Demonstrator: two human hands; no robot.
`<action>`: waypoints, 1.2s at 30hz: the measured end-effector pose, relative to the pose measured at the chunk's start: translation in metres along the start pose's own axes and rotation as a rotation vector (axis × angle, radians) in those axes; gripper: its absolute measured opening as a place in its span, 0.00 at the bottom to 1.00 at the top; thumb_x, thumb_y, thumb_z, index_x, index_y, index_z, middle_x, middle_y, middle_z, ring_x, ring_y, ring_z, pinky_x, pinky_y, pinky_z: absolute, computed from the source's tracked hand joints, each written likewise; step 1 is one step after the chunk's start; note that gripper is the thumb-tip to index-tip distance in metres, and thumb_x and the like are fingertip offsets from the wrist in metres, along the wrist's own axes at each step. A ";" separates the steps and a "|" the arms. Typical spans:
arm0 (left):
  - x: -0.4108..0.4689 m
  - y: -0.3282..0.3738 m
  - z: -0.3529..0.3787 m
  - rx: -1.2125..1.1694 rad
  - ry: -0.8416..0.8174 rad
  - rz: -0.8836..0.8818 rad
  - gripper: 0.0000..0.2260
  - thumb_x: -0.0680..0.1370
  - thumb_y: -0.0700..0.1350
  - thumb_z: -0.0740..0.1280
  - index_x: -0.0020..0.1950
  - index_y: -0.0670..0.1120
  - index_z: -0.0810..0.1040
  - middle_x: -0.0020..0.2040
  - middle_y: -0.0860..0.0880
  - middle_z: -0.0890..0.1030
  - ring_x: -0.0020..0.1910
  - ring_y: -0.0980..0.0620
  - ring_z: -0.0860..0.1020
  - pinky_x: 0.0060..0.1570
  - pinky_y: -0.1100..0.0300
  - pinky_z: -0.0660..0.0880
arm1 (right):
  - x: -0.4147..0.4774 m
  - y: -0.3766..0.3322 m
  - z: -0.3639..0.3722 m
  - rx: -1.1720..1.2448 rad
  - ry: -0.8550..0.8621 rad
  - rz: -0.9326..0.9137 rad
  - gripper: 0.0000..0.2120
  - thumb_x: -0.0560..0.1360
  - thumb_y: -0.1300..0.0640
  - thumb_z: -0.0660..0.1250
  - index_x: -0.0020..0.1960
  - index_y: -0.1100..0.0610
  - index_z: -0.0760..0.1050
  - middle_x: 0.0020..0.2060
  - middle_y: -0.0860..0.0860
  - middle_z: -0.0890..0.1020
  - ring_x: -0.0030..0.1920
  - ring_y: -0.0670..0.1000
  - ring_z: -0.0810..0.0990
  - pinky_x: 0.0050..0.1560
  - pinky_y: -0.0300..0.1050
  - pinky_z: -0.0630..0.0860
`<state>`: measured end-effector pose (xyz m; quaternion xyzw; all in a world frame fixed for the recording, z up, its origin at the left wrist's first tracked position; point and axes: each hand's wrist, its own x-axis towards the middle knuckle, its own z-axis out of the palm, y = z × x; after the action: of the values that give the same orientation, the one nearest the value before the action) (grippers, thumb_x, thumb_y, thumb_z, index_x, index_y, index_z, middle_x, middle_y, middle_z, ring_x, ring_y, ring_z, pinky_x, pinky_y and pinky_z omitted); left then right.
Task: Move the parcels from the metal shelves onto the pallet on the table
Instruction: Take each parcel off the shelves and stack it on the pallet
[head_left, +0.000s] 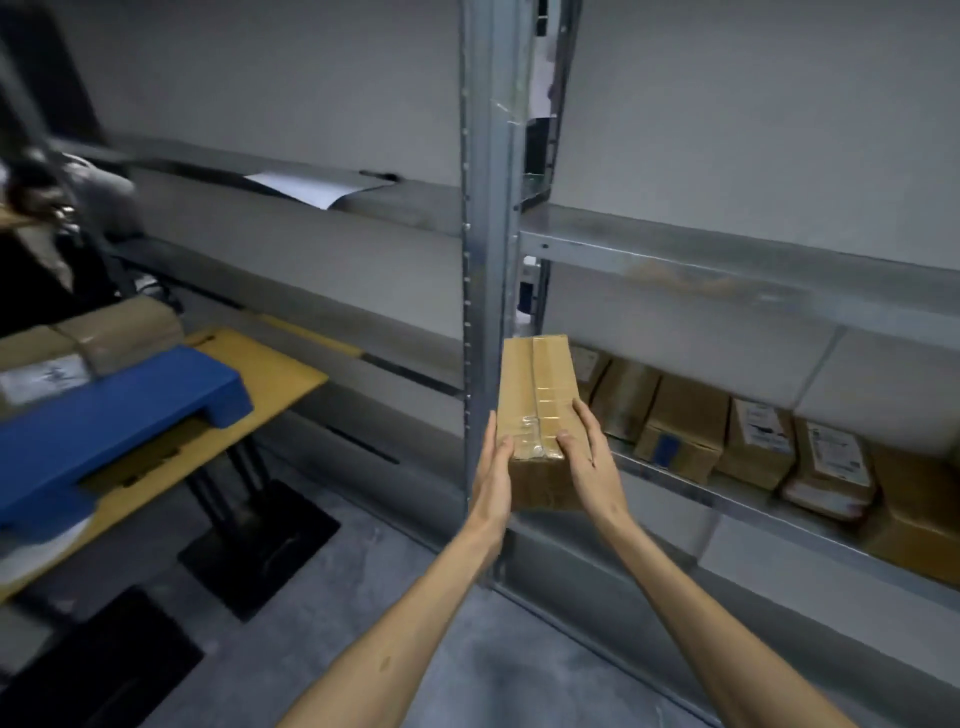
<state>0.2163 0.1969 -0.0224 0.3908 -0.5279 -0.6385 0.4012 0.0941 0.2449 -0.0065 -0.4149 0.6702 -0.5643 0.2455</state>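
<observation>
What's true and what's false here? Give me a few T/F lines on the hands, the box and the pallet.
1. The left hand and right hand both hold one cardboard box. True.
2. The cardboard box rests on the table. False: it is held up in front of the shelf post, off the table.
3. The pallet is red. False: it is blue.
4. More parcels sit on the lower right shelf. True.
</observation>
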 end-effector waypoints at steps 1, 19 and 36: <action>-0.002 0.002 -0.026 0.012 0.039 0.016 0.22 0.84 0.58 0.55 0.78 0.67 0.55 0.75 0.59 0.65 0.63 0.66 0.71 0.61 0.63 0.71 | -0.002 -0.005 0.024 0.007 -0.040 -0.010 0.23 0.82 0.49 0.60 0.76 0.42 0.62 0.74 0.45 0.66 0.72 0.46 0.65 0.73 0.51 0.63; -0.045 0.071 -0.420 0.082 0.609 0.152 0.27 0.83 0.51 0.60 0.79 0.61 0.54 0.80 0.54 0.58 0.76 0.55 0.60 0.76 0.50 0.59 | -0.027 -0.104 0.399 0.244 -0.859 -0.036 0.17 0.77 0.46 0.62 0.65 0.33 0.73 0.65 0.41 0.76 0.64 0.46 0.75 0.63 0.49 0.73; -0.079 0.073 -0.724 0.118 1.242 0.120 0.18 0.82 0.57 0.61 0.71 0.66 0.68 0.73 0.56 0.66 0.70 0.55 0.65 0.72 0.50 0.62 | -0.012 -0.158 0.681 0.201 -1.557 0.010 0.23 0.76 0.42 0.64 0.70 0.39 0.71 0.65 0.39 0.77 0.64 0.44 0.77 0.63 0.48 0.73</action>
<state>0.9211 -0.0004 -0.0438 0.6802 -0.2517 -0.2385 0.6458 0.6880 -0.1245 -0.0220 -0.6638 0.2528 -0.1680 0.6836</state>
